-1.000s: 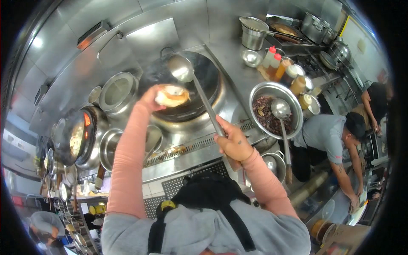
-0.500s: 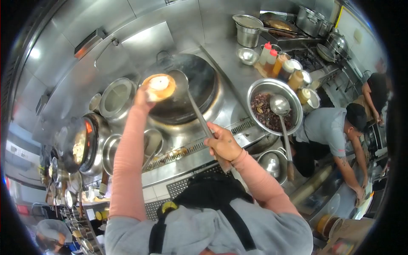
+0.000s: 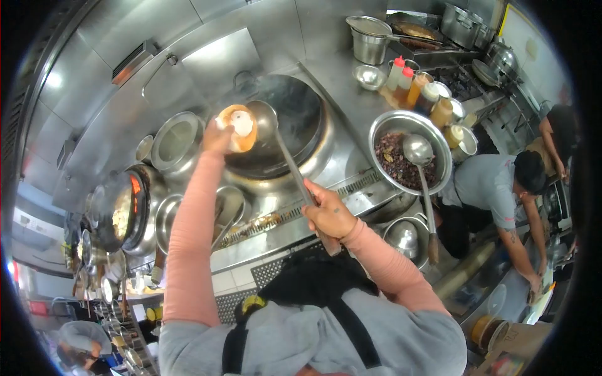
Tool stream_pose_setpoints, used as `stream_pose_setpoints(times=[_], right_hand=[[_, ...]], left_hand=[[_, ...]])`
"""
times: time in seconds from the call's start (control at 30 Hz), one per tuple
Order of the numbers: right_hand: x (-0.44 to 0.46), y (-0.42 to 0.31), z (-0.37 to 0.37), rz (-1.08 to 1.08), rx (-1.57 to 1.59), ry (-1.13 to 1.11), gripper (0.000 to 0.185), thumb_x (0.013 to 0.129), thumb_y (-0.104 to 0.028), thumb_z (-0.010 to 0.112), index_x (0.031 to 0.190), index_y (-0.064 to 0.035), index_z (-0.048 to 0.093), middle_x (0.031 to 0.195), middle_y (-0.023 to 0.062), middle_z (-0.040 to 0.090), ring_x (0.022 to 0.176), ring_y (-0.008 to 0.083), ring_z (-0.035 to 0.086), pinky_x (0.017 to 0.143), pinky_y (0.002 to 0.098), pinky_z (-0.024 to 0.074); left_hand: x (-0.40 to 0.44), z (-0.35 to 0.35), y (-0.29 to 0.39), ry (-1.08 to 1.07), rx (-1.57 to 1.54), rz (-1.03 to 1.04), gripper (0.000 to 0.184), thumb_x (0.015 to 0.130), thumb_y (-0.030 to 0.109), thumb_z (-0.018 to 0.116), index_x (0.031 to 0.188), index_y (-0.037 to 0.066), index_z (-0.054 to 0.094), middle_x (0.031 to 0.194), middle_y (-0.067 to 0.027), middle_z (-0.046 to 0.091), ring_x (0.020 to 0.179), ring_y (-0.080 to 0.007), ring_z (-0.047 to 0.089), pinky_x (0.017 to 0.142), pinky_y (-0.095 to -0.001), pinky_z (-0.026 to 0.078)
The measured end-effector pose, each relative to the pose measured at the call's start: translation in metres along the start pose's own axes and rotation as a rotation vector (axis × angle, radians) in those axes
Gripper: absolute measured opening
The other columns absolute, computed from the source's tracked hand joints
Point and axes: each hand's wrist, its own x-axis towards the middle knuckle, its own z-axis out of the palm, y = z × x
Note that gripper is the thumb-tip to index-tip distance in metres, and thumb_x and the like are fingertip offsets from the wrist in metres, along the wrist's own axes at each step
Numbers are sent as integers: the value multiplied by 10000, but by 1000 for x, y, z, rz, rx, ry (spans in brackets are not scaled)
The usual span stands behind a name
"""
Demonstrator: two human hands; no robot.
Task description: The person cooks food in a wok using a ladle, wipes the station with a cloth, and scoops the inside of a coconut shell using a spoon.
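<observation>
My left hand (image 3: 217, 139) grips a small orange-rimmed bowl (image 3: 249, 139) with white inside, tilted over the left part of a large dark wok (image 3: 295, 113). Whether the white is food or the bowl's own surface I cannot tell. My right hand (image 3: 330, 215) is wrapped round the handle of a long ladle (image 3: 292, 164). The ladle's round head lies over the wok, just right of the small bowl. Thin steam hangs above the wok.
Right of the wok stands a steel bowl (image 3: 449, 153) of dark red pieces with another ladle (image 3: 418, 150). Sauce bottles (image 3: 407, 81) are behind it. At the left is a second wok (image 3: 119, 216) with flames. A co-worker (image 3: 492, 182) bends over a counter at the right.
The small bowl has turned and tilted in my left hand, its white inside coming into view. The ladle's head has shifted down beside it, and my right hand has moved slightly left.
</observation>
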Motion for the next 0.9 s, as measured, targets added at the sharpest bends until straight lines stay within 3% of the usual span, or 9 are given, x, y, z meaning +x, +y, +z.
stream_pose_setpoints(times=[0.07,0.17,0.27,0.47,0.57,0.63,0.7,0.83,0.9], right_hand=[[-1,1,0,1,7,9,716,872,-9,554,1517,101,265,915,98,629,564,104,562,545,272,489],[-4,-5,1,-5,15,19,715,873,-12,552,1522,90,268,905,92,627,566,105,565,547,272,490],[-7,-6,2,-20,-1,22,718,875,-15,552,1531,67,273,876,78,624,567,101,564,550,272,490],[-10,-8,7,-19,-34,2,708,898,-17,560,1545,31,275,843,49,612,578,88,552,558,261,482],[-12,-3,5,-45,-43,8,687,928,-16,569,1548,23,274,882,38,606,607,73,547,567,244,477],[-17,-5,4,-58,-27,-20,685,919,-23,576,1536,46,285,881,49,612,629,83,568,593,263,495],[-12,1,3,-157,-216,-21,664,929,-16,571,1532,42,298,1041,95,629,760,111,577,702,268,502],[-8,0,5,-226,-448,-11,656,892,-1,567,1516,14,365,1193,213,658,986,194,635,898,341,502],[3,5,-4,-477,-703,17,669,876,9,562,1516,13,366,1112,188,672,879,179,637,826,332,524]], left_hand=[[0,5,-1,81,287,267,761,855,314,681,1454,-61,400,1389,-274,540,1291,-393,517,1116,-391,382],[-9,15,7,182,609,634,767,849,222,691,1507,8,361,1349,-265,563,1227,-422,567,1037,-456,460],[-33,27,31,207,647,510,715,850,255,631,1491,47,392,1374,-302,498,1228,-464,524,1034,-482,447],[-45,38,47,254,741,607,661,881,259,601,1492,106,401,1377,-307,474,1206,-471,529,988,-493,476],[-50,36,47,255,666,588,646,891,252,574,1486,73,399,1396,-306,464,1265,-464,489,1033,-481,451],[-38,36,31,302,717,757,638,890,231,554,1474,23,401,1421,-309,448,1321,-458,442,1094,-462,404],[-50,32,34,302,638,627,665,903,298,547,1462,-27,390,1441,-286,463,1368,-464,400,1170,-475,311],[-75,24,37,451,439,466,688,863,212,617,1483,11,396,1407,-311,481,1305,-471,464,1100,-465,407],[-86,10,31,470,143,262,722,848,240,682,1477,12,410,1331,-292,555,1249,-424,542,1064,-454,438]])
